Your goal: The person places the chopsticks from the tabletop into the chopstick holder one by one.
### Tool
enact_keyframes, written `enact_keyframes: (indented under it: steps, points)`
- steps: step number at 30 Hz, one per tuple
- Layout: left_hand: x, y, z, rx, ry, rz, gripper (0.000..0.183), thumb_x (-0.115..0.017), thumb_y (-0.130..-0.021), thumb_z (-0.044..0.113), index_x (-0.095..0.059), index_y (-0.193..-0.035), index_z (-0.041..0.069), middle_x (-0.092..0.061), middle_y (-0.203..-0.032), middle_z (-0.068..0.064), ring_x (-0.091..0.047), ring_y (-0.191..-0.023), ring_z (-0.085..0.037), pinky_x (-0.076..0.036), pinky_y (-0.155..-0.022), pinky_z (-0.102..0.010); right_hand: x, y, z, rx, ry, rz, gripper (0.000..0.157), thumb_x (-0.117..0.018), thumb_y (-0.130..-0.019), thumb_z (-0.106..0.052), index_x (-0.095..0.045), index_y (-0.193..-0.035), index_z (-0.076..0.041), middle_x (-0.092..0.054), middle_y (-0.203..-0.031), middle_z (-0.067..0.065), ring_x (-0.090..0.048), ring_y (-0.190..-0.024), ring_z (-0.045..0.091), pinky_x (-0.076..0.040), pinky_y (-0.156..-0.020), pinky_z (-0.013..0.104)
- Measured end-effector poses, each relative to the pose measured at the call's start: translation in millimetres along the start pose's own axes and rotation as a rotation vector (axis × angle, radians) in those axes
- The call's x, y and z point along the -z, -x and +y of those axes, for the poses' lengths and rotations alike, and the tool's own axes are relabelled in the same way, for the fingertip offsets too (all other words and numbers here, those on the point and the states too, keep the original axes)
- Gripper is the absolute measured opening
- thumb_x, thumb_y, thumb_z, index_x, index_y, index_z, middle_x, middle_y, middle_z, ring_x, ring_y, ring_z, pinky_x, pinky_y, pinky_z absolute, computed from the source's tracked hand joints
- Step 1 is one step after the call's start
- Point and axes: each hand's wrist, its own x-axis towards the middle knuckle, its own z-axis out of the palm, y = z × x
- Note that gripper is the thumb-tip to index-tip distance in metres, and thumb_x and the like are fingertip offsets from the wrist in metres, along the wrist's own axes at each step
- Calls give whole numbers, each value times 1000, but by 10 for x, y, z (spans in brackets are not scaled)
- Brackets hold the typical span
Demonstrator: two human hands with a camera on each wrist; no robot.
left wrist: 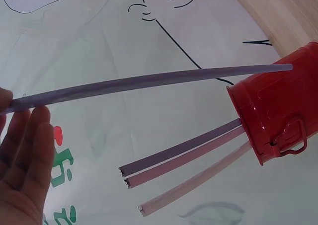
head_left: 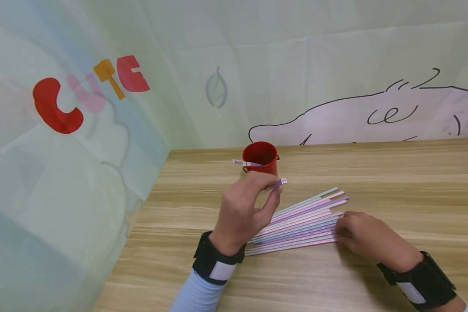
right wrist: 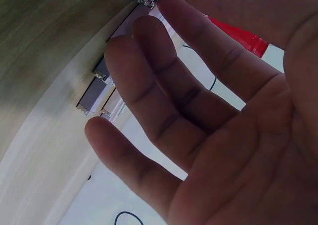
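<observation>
My left hand [head_left: 242, 210] pinches a long thin purple stick [left wrist: 149, 83] near one end, close to the red bucket [head_left: 271, 167]. In the left wrist view the stick's far end overlaps the side of the bucket, outside its mouth. Several sticks lean out of the bucket, among them a purple, a pink [left wrist: 189, 155] and a paler one. On the table a fanned bundle of pastel sticks [head_left: 304, 214] lies flat. My right hand [head_left: 374, 238] rests at the bundle's right ends, its fingertips touching them. Whether it grips any stick is hidden.
The wooden table [head_left: 171, 208] meets a printed cloth backdrop [head_left: 316, 73] along its back edge. Another cloth wall [head_left: 70, 173] with coloured letters bounds the left side. The bucket stands near the back edge, with small handle loops on its sides.
</observation>
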Motion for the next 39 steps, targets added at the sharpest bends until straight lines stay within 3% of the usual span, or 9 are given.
enact_keyframes:
  steps: [17, 25, 34, 39]
  points:
    - [71, -51, -24, -14, -50, 361, 21, -65, -84, 11, -57, -98, -2, -65, -89, -13, -62, -79, -17, -57, -60, -34, -27, -6, 19, -1, -8, -6, 14, -76, -72, -13, -64, -76, -17, -55, -70, -10, -45, -62, 6, -47, -54, 32]
    - [17, -20, -95, 87, -109, 338, 24, -68, -83, 13, -59, -100, -1, -67, -89, -11, -62, -81, -15, -56, -62, -34, -20, -10, 6, -28, -20, -24, 13, -76, -73, -16, -63, -76, -17, -52, -68, -10, -44, -61, 7, -45, -53, 30]
    - [-14, 47, -159, 225, -188, 235, 27, -68, -83, 17, -66, -106, 3, -68, -96, -10, -59, -87, -17, -55, -72, -34, -37, -13, 15, -24, -3, -14, 17, -76, -72, -12, -60, -74, -17, -49, -65, -9, -41, -58, 6, -41, -49, 28]
    - [-19, 46, -167, 242, -184, 224, 28, -68, -83, 17, -66, -108, 5, -67, -101, -9, -58, -91, -17, -55, -73, -34, -52, -9, 23, -27, 5, -14, 18, -76, -72, -10, -59, -75, -16, -47, -65, -9, -41, -58, 7, -40, -48, 28]
